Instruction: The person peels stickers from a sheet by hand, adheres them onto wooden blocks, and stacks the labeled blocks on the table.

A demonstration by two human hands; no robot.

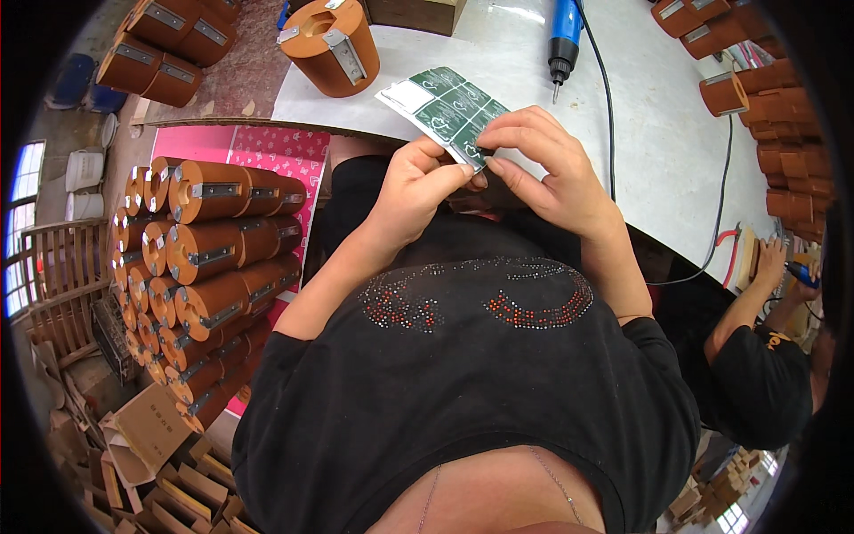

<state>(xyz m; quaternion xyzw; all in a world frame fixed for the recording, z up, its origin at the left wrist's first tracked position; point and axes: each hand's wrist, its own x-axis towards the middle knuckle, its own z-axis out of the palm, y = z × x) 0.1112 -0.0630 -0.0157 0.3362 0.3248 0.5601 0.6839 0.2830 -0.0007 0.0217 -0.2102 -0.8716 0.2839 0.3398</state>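
Note:
A sheet of green labels (449,105) with white print tilts up over the near edge of the worktable. My left hand (411,185) pinches its lower corner between thumb and fingers. At the sheet's right edge my right hand (553,169) is closed, thumb and forefinger pressed together on the label edge. Whether a label has come loose there I cannot make out. Beyond the sheet, to the left, an orange-brown cylinder (363,62) with metal strips and a hollow centre stands upright on the white table cover.
A blue electric screwdriver (564,44) with a black cable hangs or lies at the far side. Stacked cylinders (213,240) rise at left, more (796,133) at right. A co-worker's arm (743,303) reaches in at right. Cardboard boxes (151,427) fill the lower left.

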